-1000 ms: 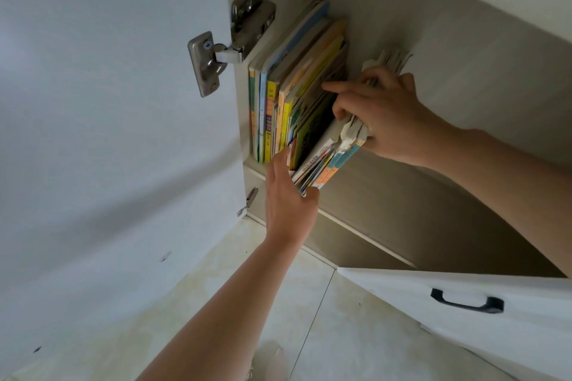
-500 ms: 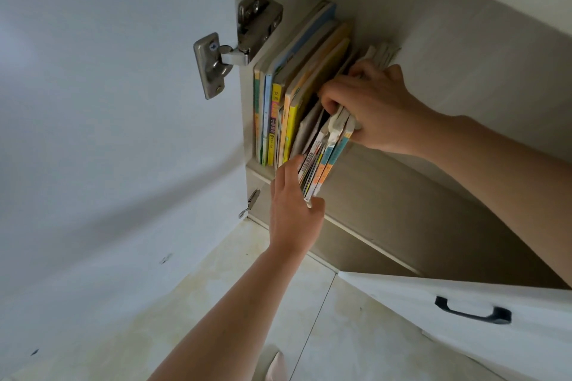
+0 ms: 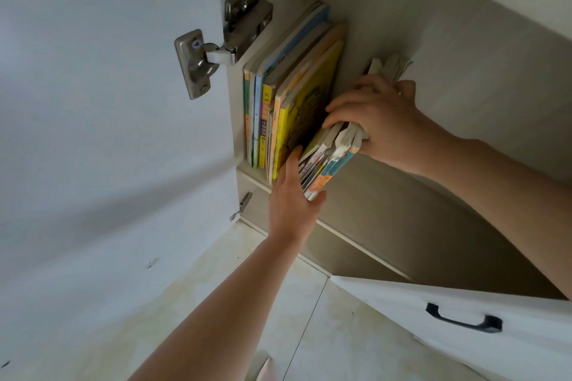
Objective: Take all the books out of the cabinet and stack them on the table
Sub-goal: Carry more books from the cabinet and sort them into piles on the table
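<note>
Pale floor tiles [image 3: 340,334] lie below the cabinet shelf [image 3: 387,213]. My right hand [image 3: 383,120] grips a leaning book bundle [image 3: 328,164]; my left hand [image 3: 291,198], fingers straight, props it beside upright books [image 3: 278,102].

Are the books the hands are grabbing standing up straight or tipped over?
Tipped. The grabbed bundle leans away from the upright books, right hand gripping it, left hand under its low end.
</note>
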